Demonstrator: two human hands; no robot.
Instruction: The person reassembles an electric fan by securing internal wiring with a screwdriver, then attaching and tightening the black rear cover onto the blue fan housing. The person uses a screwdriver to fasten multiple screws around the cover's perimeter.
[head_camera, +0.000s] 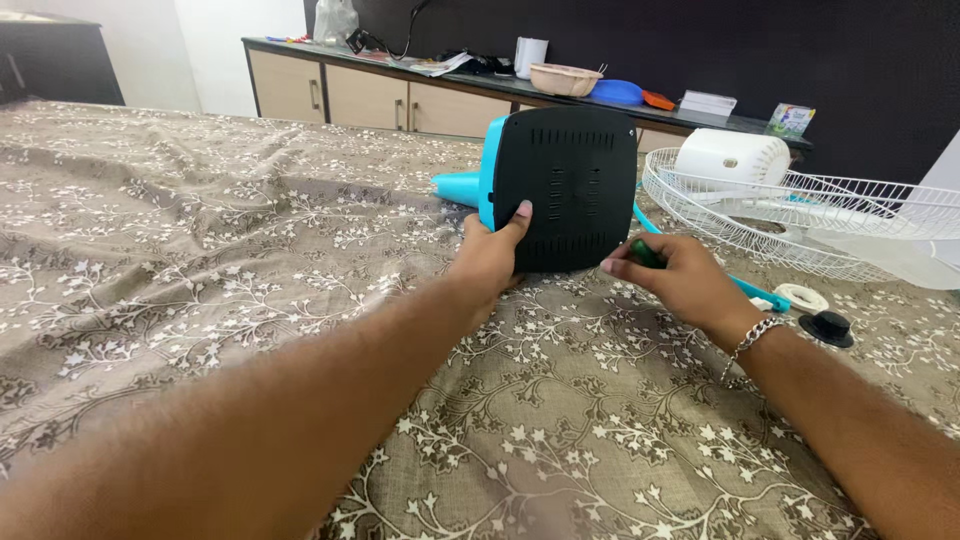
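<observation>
Left hand (490, 262) clamped on the near left edge of the fan base (563, 188), black slotted underside turned toward the camera, blue shell behind, propped on edge on the floral-covered surface (200, 260). Right hand (685, 280) closed round a green-handled tool (646, 253), just right of the base. Farther right lay the white wire fan guard (800, 215), a black cap (827, 327) and a white ring (802, 297). Likely risk: base tipping off its edge if grip loosened; tool tip skidding across plastic; small loose parts lost in cloth folds.
</observation>
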